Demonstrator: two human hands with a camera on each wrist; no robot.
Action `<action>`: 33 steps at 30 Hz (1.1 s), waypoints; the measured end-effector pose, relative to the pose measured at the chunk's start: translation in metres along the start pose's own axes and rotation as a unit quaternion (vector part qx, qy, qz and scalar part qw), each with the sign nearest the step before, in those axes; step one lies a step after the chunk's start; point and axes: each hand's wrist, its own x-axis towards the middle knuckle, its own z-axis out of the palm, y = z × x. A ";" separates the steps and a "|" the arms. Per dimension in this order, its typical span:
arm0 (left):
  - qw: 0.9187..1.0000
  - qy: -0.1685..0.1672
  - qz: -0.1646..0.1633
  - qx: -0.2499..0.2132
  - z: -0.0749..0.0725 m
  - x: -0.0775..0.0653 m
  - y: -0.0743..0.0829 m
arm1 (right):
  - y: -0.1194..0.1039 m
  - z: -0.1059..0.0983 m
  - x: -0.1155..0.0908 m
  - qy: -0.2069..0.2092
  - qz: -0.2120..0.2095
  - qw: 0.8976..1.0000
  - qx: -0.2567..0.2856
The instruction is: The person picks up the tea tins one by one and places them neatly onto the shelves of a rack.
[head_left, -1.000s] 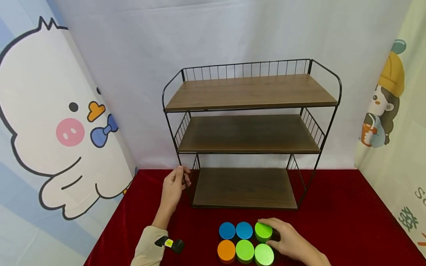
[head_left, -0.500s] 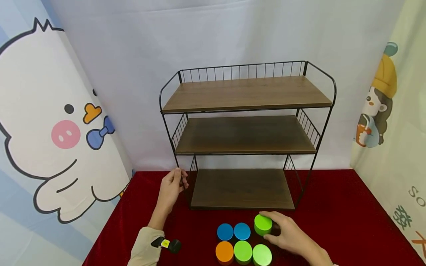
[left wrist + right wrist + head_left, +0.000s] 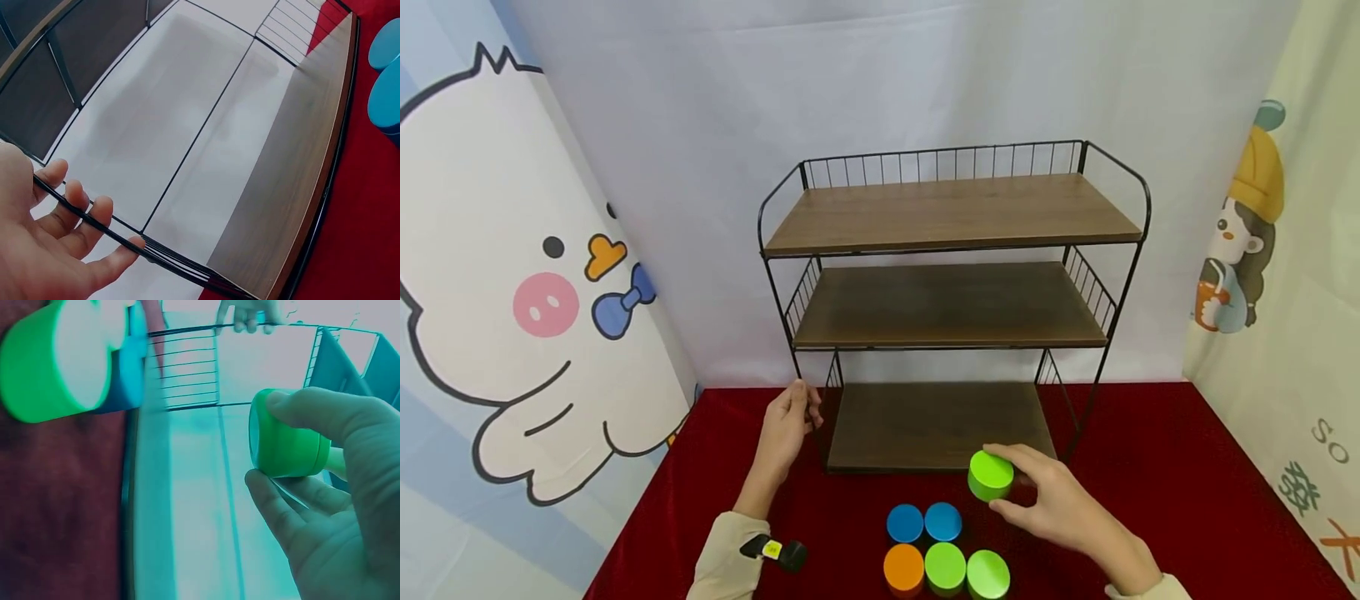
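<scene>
Red cloth (image 3: 1150,467) under everything here. We see one green tub (image 3: 990,477) in the air near the bottom shelf (image 3: 940,421), pinched by the right hand (image 3: 1048,500); five more tubs (image 3: 945,567) aren't lifted yet. The left hand (image 3: 786,423) grips the rack (image 3: 951,304). Versus a second ago, that tub's up out of the group.

Red cloth (image 3: 1157,475) forms the surface. White curtain (image 3: 925,75) hangs along its back edge. Left edge: blue-striped curtain (image 3: 445,533), printed white bird (image 3: 482,192). Right edge: pale curtain (image 3: 1318,333), printed yellow-hatted figure (image 3: 1228,275).
</scene>
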 end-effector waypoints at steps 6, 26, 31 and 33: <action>1.000 0.000 0.004 -0.001 -0.001 0.000 -0.001 | -0.018 -0.019 0.017 0.029 -0.069 0.997 -0.021; 0.999 0.004 0.006 -0.050 0.003 -0.002 -0.009 | -0.078 -0.097 0.079 0.064 -0.210 0.973 -0.074; 0.999 0.004 0.008 -0.034 0.004 -0.002 -0.009 | -0.088 -0.111 0.089 0.071 -0.210 0.971 -0.086; 1.000 0.007 0.009 -0.028 0.004 -0.002 -0.009 | -0.091 -0.117 0.094 0.077 -0.217 0.969 -0.086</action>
